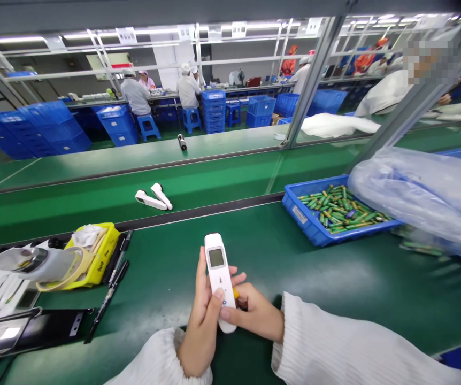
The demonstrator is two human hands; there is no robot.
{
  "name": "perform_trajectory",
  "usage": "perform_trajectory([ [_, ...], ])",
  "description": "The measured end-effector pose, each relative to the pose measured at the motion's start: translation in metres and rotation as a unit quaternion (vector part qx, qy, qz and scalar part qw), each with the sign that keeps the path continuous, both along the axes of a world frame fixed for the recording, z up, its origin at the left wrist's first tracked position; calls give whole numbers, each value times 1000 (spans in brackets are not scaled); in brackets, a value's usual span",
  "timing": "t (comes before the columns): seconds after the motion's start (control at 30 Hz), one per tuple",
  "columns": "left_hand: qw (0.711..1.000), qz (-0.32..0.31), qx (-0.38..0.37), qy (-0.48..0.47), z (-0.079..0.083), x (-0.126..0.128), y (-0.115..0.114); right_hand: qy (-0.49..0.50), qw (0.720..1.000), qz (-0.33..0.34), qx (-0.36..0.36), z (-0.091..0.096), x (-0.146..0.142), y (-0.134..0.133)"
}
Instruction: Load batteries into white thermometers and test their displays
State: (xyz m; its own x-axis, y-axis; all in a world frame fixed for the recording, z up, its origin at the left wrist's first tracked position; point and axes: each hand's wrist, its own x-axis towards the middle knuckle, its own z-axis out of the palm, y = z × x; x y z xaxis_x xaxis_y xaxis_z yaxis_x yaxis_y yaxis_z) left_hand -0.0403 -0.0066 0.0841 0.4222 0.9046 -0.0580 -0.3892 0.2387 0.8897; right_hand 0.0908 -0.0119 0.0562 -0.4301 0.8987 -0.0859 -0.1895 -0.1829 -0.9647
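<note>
A white handheld infrared thermometer (215, 277) stands in front of me, its grey screen facing up and no readout that I can make out. My left hand (200, 332) is wrapped round it from the left, the thumb lying on the button area. From the right, my right hand (259, 314) grips the lower end, with its thumb on the front face. Something small and yellow-orange (236, 292) shows by the right fingers, partly hidden behind the thermometer. Two more white thermometers (151, 200) lie on the green belt (222, 182) beyond the bench edge.
A blue tray (314, 235) full of green batteries stands right, beside clear plastic bags (435, 192). To the left are a yellow bin (101, 260), a tape roll (70, 270), pens (110, 299) and a black stand (54, 329). Co-workers (188, 85) sit far back among blue crates.
</note>
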Motion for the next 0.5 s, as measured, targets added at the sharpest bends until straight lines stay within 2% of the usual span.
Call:
perform_trajectory([
  [0.37,1000,5,-6,11,1,1,-1,14,1000,-8,-7,-4,0,-1],
  [0.5,999,32,15,38,-2,3,-3,-10,999,-27,23,-4,-3,-5],
])
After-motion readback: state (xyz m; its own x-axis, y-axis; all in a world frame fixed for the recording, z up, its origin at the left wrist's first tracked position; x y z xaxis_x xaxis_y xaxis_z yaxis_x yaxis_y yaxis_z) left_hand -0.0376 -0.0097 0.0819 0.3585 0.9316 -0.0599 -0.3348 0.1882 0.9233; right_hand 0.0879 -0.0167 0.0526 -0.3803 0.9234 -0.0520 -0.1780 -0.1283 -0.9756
